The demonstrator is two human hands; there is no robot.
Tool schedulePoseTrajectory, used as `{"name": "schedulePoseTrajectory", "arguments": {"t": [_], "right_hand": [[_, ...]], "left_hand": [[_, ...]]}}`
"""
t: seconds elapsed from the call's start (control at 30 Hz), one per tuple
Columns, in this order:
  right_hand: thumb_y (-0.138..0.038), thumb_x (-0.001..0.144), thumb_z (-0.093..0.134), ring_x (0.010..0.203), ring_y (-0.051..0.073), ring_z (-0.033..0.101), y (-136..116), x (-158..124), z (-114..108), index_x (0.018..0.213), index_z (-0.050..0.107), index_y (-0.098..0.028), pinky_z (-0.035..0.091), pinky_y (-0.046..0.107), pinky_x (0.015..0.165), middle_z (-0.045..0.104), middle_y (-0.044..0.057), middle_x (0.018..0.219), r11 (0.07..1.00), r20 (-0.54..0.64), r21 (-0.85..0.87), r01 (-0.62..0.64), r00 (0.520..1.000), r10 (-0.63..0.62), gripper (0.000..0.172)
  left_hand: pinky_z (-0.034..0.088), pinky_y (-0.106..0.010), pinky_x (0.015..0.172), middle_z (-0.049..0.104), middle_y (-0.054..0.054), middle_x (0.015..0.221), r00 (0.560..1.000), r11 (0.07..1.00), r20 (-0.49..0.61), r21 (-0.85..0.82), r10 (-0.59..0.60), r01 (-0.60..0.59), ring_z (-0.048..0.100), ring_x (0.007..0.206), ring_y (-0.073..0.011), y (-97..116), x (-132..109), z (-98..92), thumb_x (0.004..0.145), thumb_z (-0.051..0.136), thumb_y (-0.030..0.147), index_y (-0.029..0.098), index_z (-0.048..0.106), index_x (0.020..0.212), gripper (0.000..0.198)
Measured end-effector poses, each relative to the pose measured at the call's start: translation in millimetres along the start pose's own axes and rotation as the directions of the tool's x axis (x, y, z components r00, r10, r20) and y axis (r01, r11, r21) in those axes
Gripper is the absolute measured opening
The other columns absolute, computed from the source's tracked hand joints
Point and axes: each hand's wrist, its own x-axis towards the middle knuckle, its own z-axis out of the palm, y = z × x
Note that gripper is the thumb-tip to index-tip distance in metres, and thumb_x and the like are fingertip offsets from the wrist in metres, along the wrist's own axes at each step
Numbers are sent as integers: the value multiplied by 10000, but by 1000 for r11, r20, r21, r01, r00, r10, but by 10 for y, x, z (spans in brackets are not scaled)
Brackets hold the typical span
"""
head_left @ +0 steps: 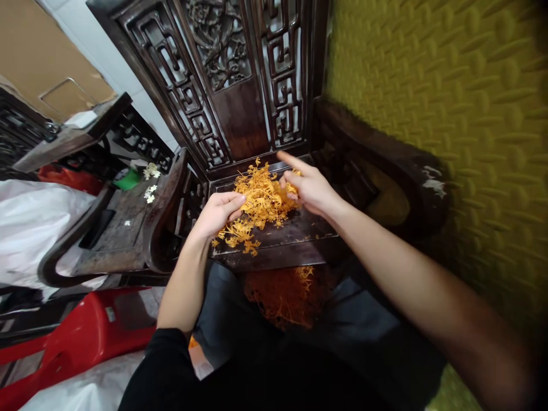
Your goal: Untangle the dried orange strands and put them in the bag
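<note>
A heap of yellow-orange, thin-armed, flower-like pieces [266,197] lies on the dark wooden chair seat [295,231] in front of me. My left hand [220,212] is at the heap's left side, thumb and fingers pinched on some of the pieces, which hang below it. At the right side, my right hand [311,185] has its index finger stretched out. Its other fingers are curled around a few of the same pieces. Below the seat, between my legs, a reddish-brown container or bag [282,294] shows more thin strands; its form is unclear.
The carved wooden chair back [246,123] rises behind the seat. A curved armrest [385,142] and a yellow textured surface [428,74] are on the right. To the left are another wooden chair [124,240], a red plastic stool [94,328] and white bags [38,222].
</note>
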Motion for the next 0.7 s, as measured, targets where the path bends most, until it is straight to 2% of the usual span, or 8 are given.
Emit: {"name": "schedulePoseTrajectory", "arguments": {"t": [0.07, 0.13, 0.27, 0.4, 0.47, 0.53, 0.6, 0.7], "right_hand": [[-379, 831, 744, 407, 52, 357, 24, -49, 46, 1220, 682, -219, 176, 199, 391, 506, -72, 604, 999, 163, -16, -34, 986, 37, 426], [-504, 786, 791, 412, 45, 312, 21, -58, 45, 1058, 732, -184, 154, 215, 400, 442, -73, 580, 998, 218, -14, -57, 974, 58, 425], [-768, 821, 602, 407, 56, 286, 23, -74, 78, 806, 702, -164, 119, 259, 392, 432, -36, 577, 997, 132, -65, -31, 990, 39, 611], [-754, 774, 670, 464, 78, 332, 62, -79, 172, 699, 659, -172, 198, 265, 435, 465, -20, 542, 940, 118, -318, 121, 989, -87, 587], [-702, 767, 715, 481, 78, 324, 31, -10, 118, 678, 627, -179, 211, 265, 457, 455, -29, 521, 920, 0, -333, 208, 975, -221, 538], [-692, 820, 661, 446, 71, 268, -44, 92, -20, 667, 557, -206, 177, 269, 441, 375, -56, 483, 945, -290, -203, 255, 906, -307, 520], [-659, 857, 634, 397, 57, 245, -122, 168, -169, 675, 505, -222, 133, 260, 406, 325, -77, 485, 964, -503, -41, 264, 828, -248, 491], [-487, 870, 674, 385, 52, 396, -148, 151, -233, 765, 581, -175, 129, 225, 366, 530, -23, 598, 988, -393, 4, 156, 909, -142, 342]], "left_hand": [[150, -258, 487, 401, 48, 480, 1000, 1000, 17, 11, -8, 7, 258, 454, -67, -19, 13, -13, 849, 684, 550, 168, 517, 633, 469], [160, -256, 494, 397, 47, 484, 999, 1000, 39, 26, -3, 2, 261, 464, -65, -30, 5, -22, 862, 674, 540, 171, 468, 601, 497], [157, -255, 490, 397, 48, 482, 998, 999, 59, 54, -9, 6, 253, 464, -63, -48, -11, -11, 880, 654, 536, 173, 443, 591, 510], [144, -257, 480, 409, 42, 493, 997, 998, 73, 65, -24, 20, 252, 460, -62, -53, -12, 17, 867, 656, 552, 172, 451, 583, 517], [132, -259, 477, 393, 47, 487, 996, 996, 76, 71, -55, 50, 244, 454, -61, -45, -27, 5, 839, 689, 547, 172, 471, 586, 502], [122, -261, 479, 377, 52, 475, 993, 994, 77, 77, -88, 82, 239, 445, -60, -35, -51, -30, 806, 726, 532, 168, 508, 598, 473], [119, -264, 482, 365, 53, 463, 993, 994, 64, 60, -97, 93, 241, 438, -60, -29, -71, -72, 794, 738, 519, 166, 516, 594, 464], [118, -268, 484, 358, 48, 455, 996, 996, 31, 16, -86, 85, 248, 434, -60, -34, -67, -110, 808, 725, 514, 171, 467, 566, 493]]}}
